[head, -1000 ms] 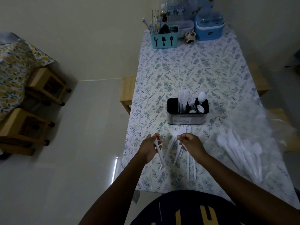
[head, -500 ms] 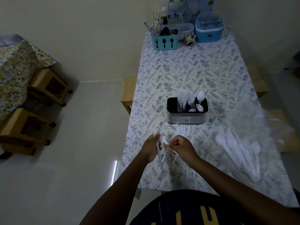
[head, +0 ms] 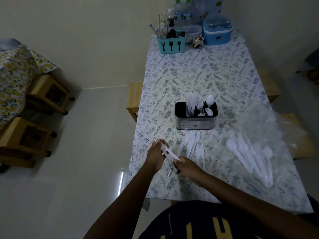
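Observation:
My left hand (head: 156, 155) grips a small bunch of white plastic forks (head: 168, 155) near the table's left front edge. My right hand (head: 187, 167) pinches the lower end of one of them, right beside the left hand. Several white plastic knives (head: 192, 144) lie on the cloth just right of my hands. Behind them stands a black cutlery caddy (head: 196, 120) holding white knives, forks and spoons upright.
A clear plastic bag (head: 262, 133) with a pile of white spoons and forks (head: 252, 156) lies at the right. A teal utensil holder (head: 171, 45), bottles and a blue container (head: 217, 34) stand at the far end. Wooden stools (head: 48, 94) sit on the floor at left.
My right hand has left the knives and drawn back toward me, meeting the left hand and taking an end of its forks. The knives lie uncovered on the cloth.

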A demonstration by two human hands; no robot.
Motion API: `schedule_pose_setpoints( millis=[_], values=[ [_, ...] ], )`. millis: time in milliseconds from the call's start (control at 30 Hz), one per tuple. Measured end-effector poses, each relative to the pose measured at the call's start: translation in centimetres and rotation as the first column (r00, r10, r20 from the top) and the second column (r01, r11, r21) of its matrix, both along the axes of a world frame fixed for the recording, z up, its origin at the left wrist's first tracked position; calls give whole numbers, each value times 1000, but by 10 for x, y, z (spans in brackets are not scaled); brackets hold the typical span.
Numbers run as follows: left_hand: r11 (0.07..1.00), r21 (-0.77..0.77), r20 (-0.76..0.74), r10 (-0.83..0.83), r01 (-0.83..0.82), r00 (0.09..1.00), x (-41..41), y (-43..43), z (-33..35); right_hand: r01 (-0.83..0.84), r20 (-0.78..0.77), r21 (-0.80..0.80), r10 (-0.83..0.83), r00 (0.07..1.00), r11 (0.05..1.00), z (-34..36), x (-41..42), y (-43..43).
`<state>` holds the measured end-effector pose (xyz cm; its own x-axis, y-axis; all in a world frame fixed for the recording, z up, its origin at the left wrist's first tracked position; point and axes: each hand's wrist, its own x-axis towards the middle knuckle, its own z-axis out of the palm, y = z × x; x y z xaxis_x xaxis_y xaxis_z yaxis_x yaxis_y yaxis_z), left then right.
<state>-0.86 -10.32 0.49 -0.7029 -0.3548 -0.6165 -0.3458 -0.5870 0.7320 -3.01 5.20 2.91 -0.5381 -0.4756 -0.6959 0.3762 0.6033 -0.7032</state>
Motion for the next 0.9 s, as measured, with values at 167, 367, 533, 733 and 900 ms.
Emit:
schedule_pose_setpoints(
  millis=[167, 367, 533, 733, 900],
  values=[
    [1000, -2, -34, -7, 7, 999, 1, 5, 2, 167, 314, -132, -118, 942, 977, 4, 5, 3],
    [996, 76, -35, -52, 54, 998, -1, 10, 2, 223, 364, -224, -131, 922, 949, 0, 5, 11],
    [966, 153, -36, -207, 210, 978, 1, 9, 7, 322, 360, -234, -227, 905, 917, 0, 3, 14],
    [953, 166, 4, -259, 255, 966, 1, 9, 11, 304, 330, -240, -217, 919, 922, -6, 2, 19],
    [949, 189, 3, -258, 252, 966, -4, 8, 11, 72, 53, -120, -66, 996, 990, -5, -4, 24]
  ],
)
